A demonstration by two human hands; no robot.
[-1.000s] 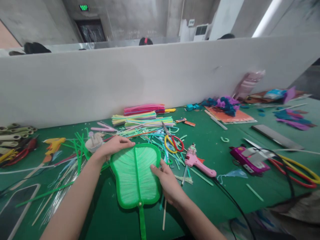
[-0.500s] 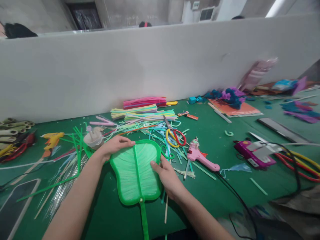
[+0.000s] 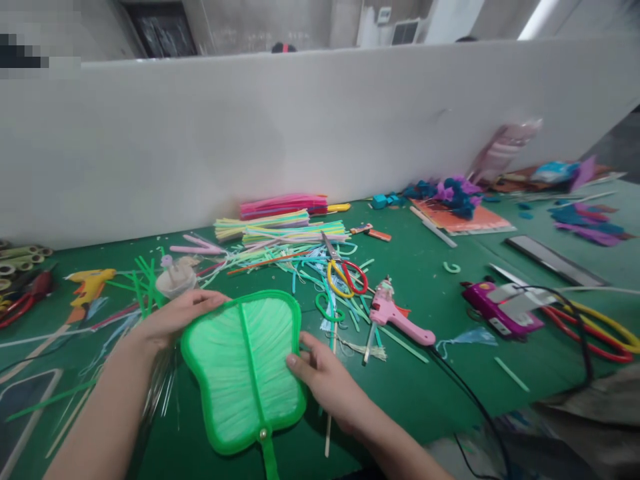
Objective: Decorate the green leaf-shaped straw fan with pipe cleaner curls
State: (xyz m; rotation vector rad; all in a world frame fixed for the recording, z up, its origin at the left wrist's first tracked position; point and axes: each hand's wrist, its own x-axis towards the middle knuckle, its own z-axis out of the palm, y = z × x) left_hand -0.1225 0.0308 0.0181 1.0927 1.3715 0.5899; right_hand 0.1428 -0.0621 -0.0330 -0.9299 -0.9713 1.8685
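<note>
A green hand fan [image 3: 225,373] with a fuzzy green rim and a centre rib is held up over the table, its handle pointing toward me. Where the rib meets the handle there is a small pearl-like bead [image 3: 263,434]. My left hand [image 3: 183,313] grips the fan's upper left edge, its fingers partly hidden behind. On the right edge, my right hand [image 3: 323,373] pinches the rim with the thumb in front. Beyond the fan lie scissors [image 3: 343,270] with red and yellow handles, among cut pipe cleaner pieces. A pink glue gun [image 3: 400,319] rests to the right.
Bundles of pipe cleaners [image 3: 280,217] lie before a white partition [image 3: 280,127]. At left are a yellow glue gun [image 3: 95,285], a cup [image 3: 175,277] and a phone [image 3: 23,420]. A purple power strip [image 3: 500,310], its cables and larger scissors [image 3: 595,327] are at right.
The fan has come nearer to me and a little left, tilting slightly, with both hands still on its edges. The whole view has also shifted slightly.
</note>
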